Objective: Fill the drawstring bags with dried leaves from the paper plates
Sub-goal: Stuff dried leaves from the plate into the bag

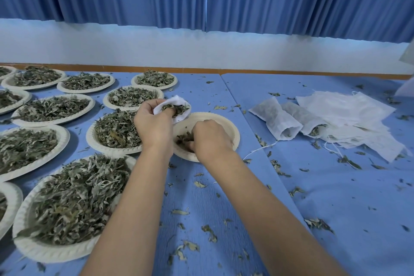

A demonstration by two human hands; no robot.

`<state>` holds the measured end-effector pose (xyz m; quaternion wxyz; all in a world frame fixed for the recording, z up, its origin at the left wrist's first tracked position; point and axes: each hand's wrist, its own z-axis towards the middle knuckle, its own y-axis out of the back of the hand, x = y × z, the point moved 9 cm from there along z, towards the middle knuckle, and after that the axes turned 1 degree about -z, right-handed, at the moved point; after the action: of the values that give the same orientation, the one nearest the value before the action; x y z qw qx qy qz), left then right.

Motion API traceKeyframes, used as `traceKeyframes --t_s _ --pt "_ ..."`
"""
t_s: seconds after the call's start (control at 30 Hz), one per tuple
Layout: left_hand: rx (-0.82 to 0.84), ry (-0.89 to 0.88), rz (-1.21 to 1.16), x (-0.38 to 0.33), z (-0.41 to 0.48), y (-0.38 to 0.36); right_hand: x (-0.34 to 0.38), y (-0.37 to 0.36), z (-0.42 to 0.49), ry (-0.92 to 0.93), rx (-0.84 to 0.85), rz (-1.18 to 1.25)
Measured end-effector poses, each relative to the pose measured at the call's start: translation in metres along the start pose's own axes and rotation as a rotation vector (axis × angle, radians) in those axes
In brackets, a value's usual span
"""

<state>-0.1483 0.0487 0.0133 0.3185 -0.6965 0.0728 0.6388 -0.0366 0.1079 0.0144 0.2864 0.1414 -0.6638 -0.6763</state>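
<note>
My left hand grips a white drawstring bag by its open mouth, just above the far left rim of a paper plate. Dried leaves show inside the bag's mouth. My right hand is curled down into that plate, pinching a clump of the few dried leaves left in it. Several other paper plates heaped with dried leaves cover the left of the table.
Two filled bags lie on their sides at the right, next to a pile of flat empty bags. Loose leaf crumbs are scattered over the blue table covering. A white wall and blue curtains stand behind the table.
</note>
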Motion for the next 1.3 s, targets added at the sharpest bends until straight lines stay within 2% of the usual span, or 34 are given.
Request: traceKeyframes --t_s 0.17,0.37,0.43,0.53,0.6,0.67,0.83,1.03,1.13,1.3 --pt "0.006 -0.011 0.068 0.002 0.001 -0.003 0.005 0.001 -0.007 0.074 -0.052 -0.037" --pt "0.046 -0.057 0.102 -0.005 -0.006 -0.011 -0.009 -0.001 -0.001 0.039 -0.093 0.149" --pt "0.090 -0.078 0.100 -0.009 -0.009 -0.017 -0.023 0.002 0.002 -0.024 -0.105 0.329" --pt "0.158 -0.046 0.051 -0.010 -0.012 -0.025 -0.058 0.007 0.004 -0.186 -0.110 0.731" --pt "0.198 -0.005 0.006 -0.008 -0.014 -0.030 -0.074 0.008 0.002 -0.256 -0.036 0.958" --pt "0.222 -0.024 0.047 -0.008 -0.016 -0.034 -0.077 0.015 0.002 -0.226 0.044 1.071" --pt "0.254 -0.123 0.171 -0.007 -0.019 -0.041 -0.065 0.034 -0.009 -0.108 0.203 1.007" --pt "0.275 -0.161 0.232 -0.005 -0.021 -0.043 -0.069 0.034 -0.013 -0.221 0.237 0.852" --pt "0.305 -0.161 0.263 -0.004 -0.024 -0.045 -0.071 0.032 -0.013 -0.289 0.249 0.883" --pt "0.409 -0.135 0.303 0.001 -0.031 -0.053 -0.078 0.034 -0.010 -0.341 0.173 0.999"
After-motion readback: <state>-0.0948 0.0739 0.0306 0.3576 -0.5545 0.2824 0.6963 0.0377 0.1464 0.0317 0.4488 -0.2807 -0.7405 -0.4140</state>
